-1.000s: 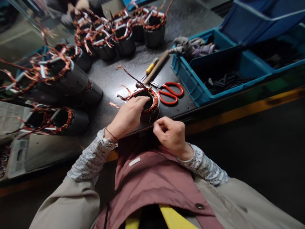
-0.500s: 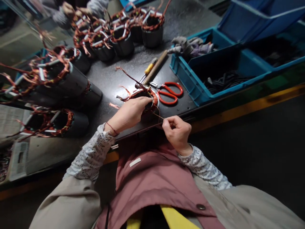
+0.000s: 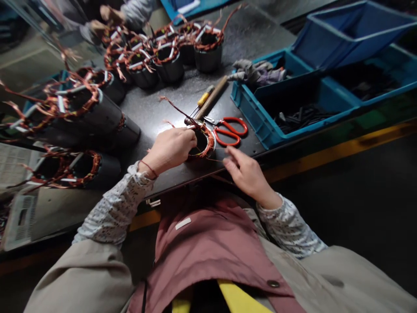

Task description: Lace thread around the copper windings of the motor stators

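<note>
A copper-wound motor stator (image 3: 208, 148) stands near the table's front edge, dark-bodied, with loose wire leads rising from its top. My left hand (image 3: 174, 148) is closed over the left side of its rim, fingertips at the opening and partly hidden. To the right, my right hand (image 3: 246, 174) has its fingers stretched out and the thumb a little apart. A thin cord (image 3: 214, 160) runs from the stator toward that thumb; whether it touches the skin is unclear. Red-handled scissors (image 3: 230, 131) lie just behind, beside a wooden-handled tool (image 3: 211, 99) and a yellow-handled tool (image 3: 206, 96).
Several wound stators (image 3: 171, 65) stand at the back, and more are stacked on the left (image 3: 107, 115). Blue bins (image 3: 270, 124) with dark pieces and grey gloves (image 3: 257, 71) occupy the right. A co-worker's hands (image 3: 110, 15) are at the far left.
My left hand has drawn back from inside the stator to its left rim. My right hand has gone from a pinch on the cord to stretched fingers, shifting slightly right.
</note>
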### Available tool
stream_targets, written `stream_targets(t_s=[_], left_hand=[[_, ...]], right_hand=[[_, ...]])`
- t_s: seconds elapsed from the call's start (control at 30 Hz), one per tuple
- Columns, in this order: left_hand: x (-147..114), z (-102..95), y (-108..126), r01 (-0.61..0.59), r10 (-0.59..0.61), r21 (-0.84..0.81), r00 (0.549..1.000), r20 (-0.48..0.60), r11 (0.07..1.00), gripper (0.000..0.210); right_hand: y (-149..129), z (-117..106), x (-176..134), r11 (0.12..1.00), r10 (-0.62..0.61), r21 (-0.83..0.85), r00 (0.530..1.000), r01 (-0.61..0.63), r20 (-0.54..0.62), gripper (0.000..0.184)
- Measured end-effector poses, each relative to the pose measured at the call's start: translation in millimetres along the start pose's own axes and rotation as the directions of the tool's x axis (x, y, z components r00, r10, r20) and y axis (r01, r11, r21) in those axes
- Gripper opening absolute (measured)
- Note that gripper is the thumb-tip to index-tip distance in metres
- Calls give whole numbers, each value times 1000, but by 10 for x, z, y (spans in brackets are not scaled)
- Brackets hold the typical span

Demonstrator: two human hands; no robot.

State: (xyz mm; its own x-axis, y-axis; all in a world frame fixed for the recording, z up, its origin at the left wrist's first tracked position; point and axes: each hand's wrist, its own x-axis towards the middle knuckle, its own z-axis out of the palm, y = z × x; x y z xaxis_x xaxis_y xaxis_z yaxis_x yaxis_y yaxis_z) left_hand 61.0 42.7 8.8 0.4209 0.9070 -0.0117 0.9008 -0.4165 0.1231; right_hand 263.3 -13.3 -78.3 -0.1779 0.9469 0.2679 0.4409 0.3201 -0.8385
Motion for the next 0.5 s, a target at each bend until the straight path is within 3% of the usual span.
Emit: stream_targets(t_s=[0.07,0.13,0.2,0.27,0.33,0.4,0.5], left_hand=[[-25,-55,2,4,-11,-224,1000,-29,975,21],[-58,-77,42,52,-68,-503,998,-14,863,23],[-99,-26,134,110,-110,-731,993,48,674,22],[-144,103,259,121,-95,-842,992,83,525,18],[-182,262,373,37,-30,-859,999,26,511,16],[-206,389,430,-68,14,-831,997,-72,553,15],[-197,457,410,-117,-10,-825,989,-147,553,13]], right_hand=[[-109,5,101,981,-50,182,991,71,-120,39],[-245,65,111,937,-85,331,992,112,-94,33],[-318,132,15,946,-156,284,988,154,-15,23],[-290,167,-120,958,-276,96,960,270,52,16],[-207,153,-206,916,-397,-14,912,400,104,17],[-139,100,-210,887,-462,29,881,462,99,18],[-140,6,-132,921,-369,142,929,362,28,18]])
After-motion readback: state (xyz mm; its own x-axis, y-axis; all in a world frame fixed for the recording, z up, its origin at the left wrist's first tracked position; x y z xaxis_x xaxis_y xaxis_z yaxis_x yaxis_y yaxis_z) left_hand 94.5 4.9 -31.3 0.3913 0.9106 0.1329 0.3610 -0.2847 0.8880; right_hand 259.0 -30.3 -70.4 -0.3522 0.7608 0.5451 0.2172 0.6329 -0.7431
